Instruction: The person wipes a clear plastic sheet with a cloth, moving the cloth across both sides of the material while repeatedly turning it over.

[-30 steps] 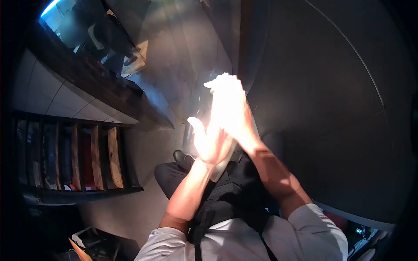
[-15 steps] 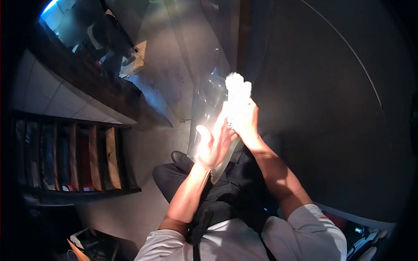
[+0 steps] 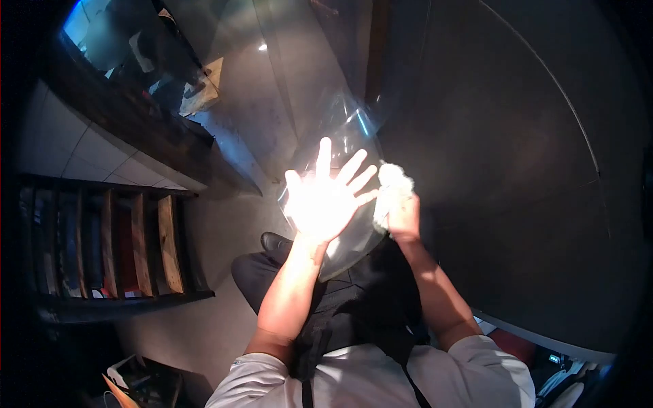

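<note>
My left hand [image 3: 322, 200] is open, fingers spread wide, with its palm laid against a clear, glossy curved piece [image 3: 352, 246] that looks like glass or plastic. Bright light washes out much of that hand. The clear piece stands tilted over my lap, its lower end near my dark apron [image 3: 350, 299]. In my right hand [image 3: 404, 216] is a bunched white cloth [image 3: 394, 183], held at the right edge of the clear piece. The fingers of the right hand are wrapped round the cloth and partly hidden by it.
A slatted wooden rack [image 3: 171, 245] stands on the left. Behind it runs a dark ledge [image 3: 136, 139], with a torn piece of cardboard [image 3: 204, 88] beyond. A large dark surface [image 3: 517, 190] fills the right side. My shoe [image 3: 273, 242] rests on the grey floor [image 3: 221, 251].
My right hand has moved down and right with the cloth, away from the left hand. My left hand has risen, spreading its fingers, and the clear piece has turned.
</note>
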Tool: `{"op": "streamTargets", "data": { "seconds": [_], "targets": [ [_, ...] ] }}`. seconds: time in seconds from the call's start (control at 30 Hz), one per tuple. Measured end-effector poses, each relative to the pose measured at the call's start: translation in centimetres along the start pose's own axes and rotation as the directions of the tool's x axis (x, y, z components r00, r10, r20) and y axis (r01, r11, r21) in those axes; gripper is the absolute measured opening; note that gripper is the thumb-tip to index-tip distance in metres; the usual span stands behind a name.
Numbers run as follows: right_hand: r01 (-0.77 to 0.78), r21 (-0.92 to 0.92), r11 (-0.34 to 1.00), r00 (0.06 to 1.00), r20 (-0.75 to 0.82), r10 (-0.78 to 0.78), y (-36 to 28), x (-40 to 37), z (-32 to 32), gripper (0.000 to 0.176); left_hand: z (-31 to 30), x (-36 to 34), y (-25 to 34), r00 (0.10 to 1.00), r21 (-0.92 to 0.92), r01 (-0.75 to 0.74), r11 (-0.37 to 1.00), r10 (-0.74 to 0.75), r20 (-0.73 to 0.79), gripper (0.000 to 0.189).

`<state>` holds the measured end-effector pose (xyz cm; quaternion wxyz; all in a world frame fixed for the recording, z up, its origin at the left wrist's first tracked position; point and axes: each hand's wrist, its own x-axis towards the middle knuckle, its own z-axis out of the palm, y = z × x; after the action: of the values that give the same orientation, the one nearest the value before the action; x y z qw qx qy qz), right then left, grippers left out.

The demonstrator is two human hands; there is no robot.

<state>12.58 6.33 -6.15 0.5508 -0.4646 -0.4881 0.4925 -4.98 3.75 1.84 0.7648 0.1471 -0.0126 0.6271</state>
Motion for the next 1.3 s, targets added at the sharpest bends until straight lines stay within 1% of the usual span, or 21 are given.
{"op": "streamTargets", "data": {
  "seconds": [0.07, 0.2, 0.27, 0.3, 0.4, 0.43, 0.53, 0.57, 0.67, 0.73, 0.77, 0.83, 0.87, 0.93, 0.97, 1.0, 1.07, 1.1, 1.13, 1.2, 1.3],
  "targets": [
    [-0.040, 0.144, 0.989, 0.994, -0.092, 0.053, -3.0, 1.8, -1.3, 0.039, 1.2, 0.0, 0.7, 0.999, 0.039, 0.019, 0.999, -0.020, 0.045, 0.088],
    [0.245, 0.410, 0.879, 0.968, -0.046, -0.248, -6.7, 4.0, -0.7, 0.046, 1.8, 0.0, 0.9, 1.000, 0.135, -0.010, 0.991, 0.013, -0.026, 0.100],
    [0.188, 0.168, 0.968, 0.936, 0.269, -0.228, -5.9, 2.3, 1.1, 0.037, 1.5, 0.5, -0.2, 0.998, 0.210, 0.029, 0.977, -0.018, -0.055, 0.102],
    [0.300, 0.029, 0.954, 0.872, 0.397, -0.286, -7.1, 0.7, 3.1, 0.034, 1.2, 0.6, -0.9, 0.989, -0.366, 0.015, 0.931, -0.068, -0.130, 0.104],
    [0.655, -0.209, 0.726, 0.692, 0.551, -0.466, -8.7, -2.2, 6.0, 0.040, 2.8, 0.6, -0.1, 0.998, 0.194, 0.028, 0.981, -0.015, -0.068, 0.107],
    [0.745, -0.269, 0.611, 0.636, 0.565, -0.526, -8.8, -2.9, 6.5, 0.044, 0.9, 0.7, 0.6, 1.000, 0.154, -0.001, 0.988, 0.004, -0.019, 0.108],
    [0.610, -0.312, 0.729, 0.787, 0.351, -0.508, -5.7, 1.5, 6.2, 0.053, 2.3, -0.8, -0.9, 0.999, -0.324, -0.038, 0.945, 0.042, 0.006, 0.110],
    [0.471, -0.300, 0.830, 0.878, 0.257, -0.405, -5.3, 4.2, 6.0, 0.054, 2.8, -0.9, -1.4, 0.999, 0.515, -0.007, 0.857, 0.029, -0.034, 0.113],
    [0.009, -0.284, 0.959, 0.931, 0.352, 0.096, -10.3, 4.9, 5.9, 0.059, 3.0, -1.5, -3.2, 0.999, 0.421, 0.012, 0.907, 0.001, -0.032, 0.116],
    [0.192, -0.047, 0.980, 0.932, 0.323, -0.167, -10.3, 0.6, 8.1, 0.059, 2.1, -0.5, -1.0, 0.999, 0.520, 0.024, 0.854, 0.005, -0.054, 0.116],
    [0.317, 0.073, 0.946, 0.891, 0.319, -0.323, -10.6, -2.1, 9.0, 0.059, 0.9, 0.1, -0.2, 0.965, 0.478, -0.067, 0.876, 0.178, -0.193, 0.110],
    [0.683, -0.064, 0.727, 0.676, 0.431, -0.598, -7.2, -4.9, 9.5, 0.061, -1.3, 0.9, 1.4, 0.973, -0.144, -0.045, 0.989, 0.076, 0.217, 0.099],
    [0.631, -0.081, 0.771, 0.713, 0.453, -0.536, -7.5, -4.4, 9.2, 0.060, -0.7, 0.8, 1.6, 0.956, 0.078, -0.048, 0.996, 0.023, 0.294, 0.099],
    [0.492, -0.131, 0.861, 0.790, 0.482, -0.378, -8.4, -2.6, 8.4, 0.058, -0.1, -0.7, 1.0, 0.994, -0.228, -0.068, 0.971, 0.085, 0.062, 0.105],
    [0.578, -0.194, 0.793, 0.792, 0.366, -0.488, -6.7, -0.4, 8.7, 0.057, 0.6, -1.2, 0.6, 0.994, -0.371, -0.110, 0.922, 0.096, -0.054, 0.107],
    [0.598, -0.186, 0.779, 0.790, 0.299, -0.535, -6.7, 2.1, 8.5, 0.061, 2.6, -0.9, -0.6, 0.989, 0.387, -0.064, 0.920, 0.111, -0.100, 0.111],
    [-0.096, -0.178, 0.979, 0.979, 0.162, 0.125, -10.6, 5.1, 6.4, 0.034, 2.7, -2.8, -1.9, 0.999, 0.393, -0.036, 0.919, 0.020, 0.044, 0.106],
    [-0.032, -0.085, 0.996, 0.992, 0.122, 0.042, -9.5, 5.9, 6.0, 0.025, 0.9, -2.6, -1.9, 0.986, 0.271, -0.018, 0.962, -0.028, 0.164, 0.102],
    [0.029, 0.134, 0.991, 0.944, 0.323, -0.071, -8.0, 6.1, 5.4, 0.022, -1.3, -2.5, -0.9, 0.960, 0.178, 0.001, 0.984, -0.051, 0.277, 0.097],
    [0.466, 0.030, 0.884, 0.786, 0.445, -0.429, -9.4, 3.1, 7.6, 0.036, -3.5, -1.3, 0.5, 0.977, -0.362, -0.168, 0.917, 0.107, -0.182, 0.085],
    [0.691, -0.096, 0.716, 0.634, 0.556, -0.537, -9.1, -3.5, 8.7, 0.051, 0.9, 0.0, 1.2, 0.977, -0.027, -0.129, 0.991, 0.131, 0.169, 0.077]
  ]
}}
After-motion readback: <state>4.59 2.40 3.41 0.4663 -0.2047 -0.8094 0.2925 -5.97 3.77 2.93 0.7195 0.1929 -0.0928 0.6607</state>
